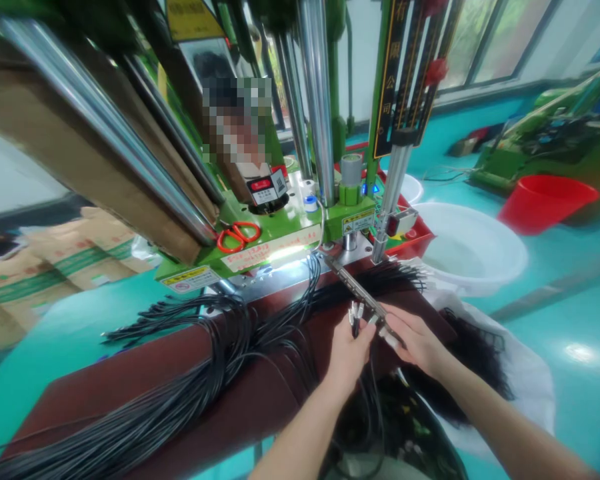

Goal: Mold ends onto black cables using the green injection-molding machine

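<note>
Cable bundles (180, 393) lie across the counter (105, 373), before the press (330, 223). Scissors (239, 237) rest on its lower plate, toward the left. Sacks (80, 267) stand beyond the counter's left part. Behind, rightward, come a crate (423, 241), a basin (480, 283), then a bucket (545, 207).

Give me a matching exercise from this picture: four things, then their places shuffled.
1. Orange-handled scissors
2. Slim silvery metal bar
3. Tapered red plastic bucket
4. Bundle of long black cables

A. Draped over the brown bench
B. On the turquoise floor
C. On the green machine's ledge
D. Held in the right hand

Right pairs: 1-C, 2-D, 3-B, 4-A
</note>
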Demonstrator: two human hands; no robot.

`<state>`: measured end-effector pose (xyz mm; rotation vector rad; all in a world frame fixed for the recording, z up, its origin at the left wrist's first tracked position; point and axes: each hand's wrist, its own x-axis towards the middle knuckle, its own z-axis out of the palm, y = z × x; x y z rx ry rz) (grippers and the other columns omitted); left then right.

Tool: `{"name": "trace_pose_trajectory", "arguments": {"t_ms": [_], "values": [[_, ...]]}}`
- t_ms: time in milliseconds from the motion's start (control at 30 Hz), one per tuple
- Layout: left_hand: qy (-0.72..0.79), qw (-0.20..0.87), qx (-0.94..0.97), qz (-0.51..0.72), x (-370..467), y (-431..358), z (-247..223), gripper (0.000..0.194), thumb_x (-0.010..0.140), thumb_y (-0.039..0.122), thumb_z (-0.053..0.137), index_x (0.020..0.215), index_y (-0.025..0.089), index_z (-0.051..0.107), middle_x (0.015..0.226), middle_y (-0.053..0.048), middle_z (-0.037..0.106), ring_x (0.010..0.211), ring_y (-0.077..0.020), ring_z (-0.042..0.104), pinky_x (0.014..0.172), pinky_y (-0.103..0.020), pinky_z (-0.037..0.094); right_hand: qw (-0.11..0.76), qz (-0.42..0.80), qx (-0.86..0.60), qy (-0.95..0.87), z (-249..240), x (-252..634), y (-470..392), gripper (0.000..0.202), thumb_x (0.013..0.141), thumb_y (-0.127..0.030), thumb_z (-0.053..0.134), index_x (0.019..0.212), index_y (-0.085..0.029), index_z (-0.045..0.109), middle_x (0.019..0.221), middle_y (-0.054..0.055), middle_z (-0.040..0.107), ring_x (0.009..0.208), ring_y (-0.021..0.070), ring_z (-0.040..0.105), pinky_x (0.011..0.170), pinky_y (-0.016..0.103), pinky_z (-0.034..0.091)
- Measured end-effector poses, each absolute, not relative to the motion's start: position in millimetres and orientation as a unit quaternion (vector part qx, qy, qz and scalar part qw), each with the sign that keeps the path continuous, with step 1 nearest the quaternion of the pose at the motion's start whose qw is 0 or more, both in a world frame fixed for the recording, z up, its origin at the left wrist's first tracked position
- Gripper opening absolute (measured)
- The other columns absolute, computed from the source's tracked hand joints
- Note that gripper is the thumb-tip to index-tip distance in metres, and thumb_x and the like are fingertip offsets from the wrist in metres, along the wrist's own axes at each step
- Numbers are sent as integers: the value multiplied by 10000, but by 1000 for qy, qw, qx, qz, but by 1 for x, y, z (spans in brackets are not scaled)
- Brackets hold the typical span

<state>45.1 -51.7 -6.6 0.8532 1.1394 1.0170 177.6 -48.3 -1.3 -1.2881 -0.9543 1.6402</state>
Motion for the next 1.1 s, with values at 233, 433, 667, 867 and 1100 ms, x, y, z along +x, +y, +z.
{"name": "trace_pose_trajectory", "arguments": {"t_ms": [233,433,667,867,1100], "values": [[490,640,370,461,42,-54,-15,350,647,434,642,659,194,387,405,111,337,323,-26,256,333,-161,210,385,621,-481,-484,-12,185,-47,571,771,-536,565,1206,-168,532,707,49,555,529,122,438,391,197,286],[501,595,381,500,39,-55,-18,329,660,445,638,677,170,457,466,76,416,397,-45,357,402,-177,280,383,581,-475,-539,-11,182,-48,541,797,-517,538,1213,-172,533,653,38,562,587,156,503,468,233,391],[437,638,254,582,30,-50,-6,366,800,512,436,650,205,304,447,105,248,344,-36,233,345,-165,189,437,635,-535,-346,2,178,-47,548,641,-519,694,1084,-206,612,825,53,575,640,124,473,465,175,342],[445,681,298,500,34,-53,-5,321,759,467,533,709,203,357,430,113,305,324,-25,238,331,-155,160,402,654,-528,-362,1,181,-48,585,669,-527,673,1155,-218,572,763,33,552,561,95,427,417,157,271],[474,672,316,473,32,-50,-3,353,680,461,618,647,172,419,384,103,328,318,-15,252,339,-159,185,379,653,-494,-431,-10,187,-46,672,709,-566,619,1225,-149,515,644,24,533,424,66,350,348,177,238]]}}
